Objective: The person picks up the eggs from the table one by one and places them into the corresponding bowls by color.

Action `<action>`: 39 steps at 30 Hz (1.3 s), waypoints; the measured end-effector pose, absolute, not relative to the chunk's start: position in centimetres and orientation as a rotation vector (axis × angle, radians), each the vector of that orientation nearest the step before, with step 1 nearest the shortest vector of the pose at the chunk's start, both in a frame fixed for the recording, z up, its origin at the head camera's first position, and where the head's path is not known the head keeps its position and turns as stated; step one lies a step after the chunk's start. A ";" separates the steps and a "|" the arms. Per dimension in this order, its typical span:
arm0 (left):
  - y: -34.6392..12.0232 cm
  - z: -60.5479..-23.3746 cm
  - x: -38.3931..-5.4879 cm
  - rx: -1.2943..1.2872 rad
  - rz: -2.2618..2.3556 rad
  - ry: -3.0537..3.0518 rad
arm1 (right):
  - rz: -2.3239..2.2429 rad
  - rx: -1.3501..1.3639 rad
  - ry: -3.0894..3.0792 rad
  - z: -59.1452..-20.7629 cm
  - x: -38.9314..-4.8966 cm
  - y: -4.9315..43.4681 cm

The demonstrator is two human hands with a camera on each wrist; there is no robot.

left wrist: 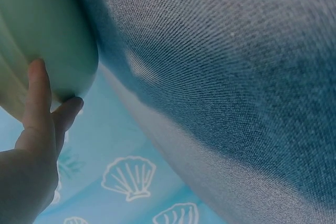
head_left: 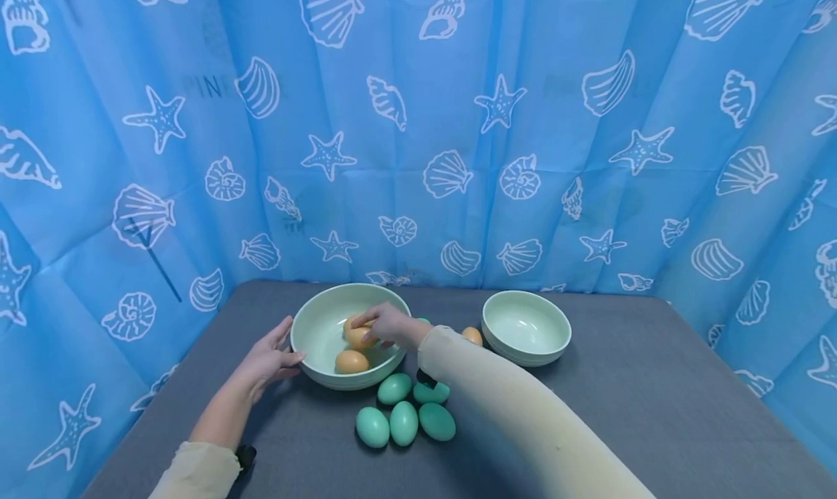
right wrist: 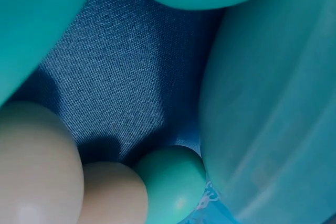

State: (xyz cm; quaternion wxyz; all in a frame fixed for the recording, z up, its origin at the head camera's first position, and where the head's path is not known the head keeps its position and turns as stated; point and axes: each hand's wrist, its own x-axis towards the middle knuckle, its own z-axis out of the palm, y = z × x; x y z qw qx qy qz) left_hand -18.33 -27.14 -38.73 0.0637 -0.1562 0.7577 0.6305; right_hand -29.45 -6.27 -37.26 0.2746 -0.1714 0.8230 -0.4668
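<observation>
A large pale green bowl (head_left: 314,339) stands at the back left of the table in the head view. My left hand (head_left: 267,354) touches its left side, and the left wrist view shows extended fingers (left wrist: 38,90) against the outer wall. Inside the bowl, my right hand (head_left: 391,326) pinches an orange egg (head_left: 356,333); part of that egg is hidden by the fingers. Another orange egg (head_left: 352,362) lies nearer the front of the bowl. The right wrist view shows the bowl's outer wall (right wrist: 262,108) but not the hand.
Several green eggs (head_left: 403,423) lie in front of the large bowl, some partly behind the right sleeve. An orange egg (head_left: 472,335) shows beyond that arm. A smaller pale green bowl (head_left: 526,325) stands to the right. A blue shell-patterned curtain (head_left: 418,157) hangs behind the grey table (head_left: 654,397).
</observation>
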 end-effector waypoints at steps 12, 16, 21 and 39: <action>-27.1 -38.9 -18.3 -0.464 1.902 2.294 | -1.174 -0.487 2.201 -37.7 -29.5 -6.7; -27.1 -38.9 -18.3 -0.458 1.909 2.286 | -1.134 -0.497 2.243 -38.1 -29.5 -7.0; -27.2 -38.9 -18.3 -0.438 1.917 2.284 | -1.101 -0.499 2.283 -38.1 -29.4 -7.2; -26.9 -38.9 -18.1 -0.430 1.912 2.314 | -1.105 -0.544 2.302 -36.2 -28.7 -5.7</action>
